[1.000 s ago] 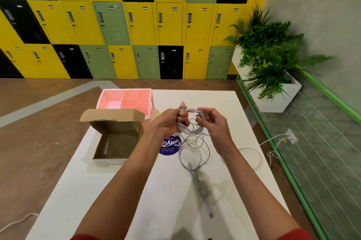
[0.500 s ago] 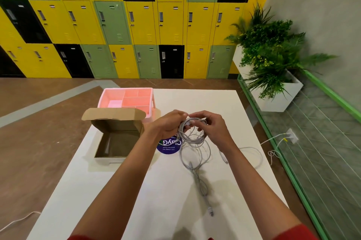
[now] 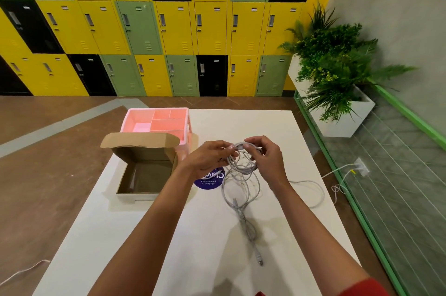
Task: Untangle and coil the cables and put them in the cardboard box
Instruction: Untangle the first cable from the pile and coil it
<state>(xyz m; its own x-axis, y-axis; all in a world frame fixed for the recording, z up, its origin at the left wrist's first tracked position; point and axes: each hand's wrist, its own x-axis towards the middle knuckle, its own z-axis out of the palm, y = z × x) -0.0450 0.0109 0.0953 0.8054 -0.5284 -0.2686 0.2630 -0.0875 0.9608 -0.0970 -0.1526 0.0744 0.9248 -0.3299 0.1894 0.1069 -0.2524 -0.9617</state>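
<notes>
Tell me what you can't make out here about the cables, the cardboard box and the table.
Head view only:
- grey cables: the left hand and right hand grip the bundle; fingers hide how many strands there are.
- cardboard box: its near wall hides part of the floor.
- purple sticker: the left wrist covers some lettering.
- plug at the cable's end: too small to identify.

Grey cables [image 3: 242, 167], brown cardboard box [image 3: 144, 153], pink tray [image 3: 169, 124], white table [image 3: 241, 122], yel/grn/blk lockers [image 3: 210, 30].

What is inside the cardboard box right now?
Only bare brown floor and walls show in the cardboard box; no cable. The left forearm covers its right corner. The left hand and right hand hold the cables.
</notes>
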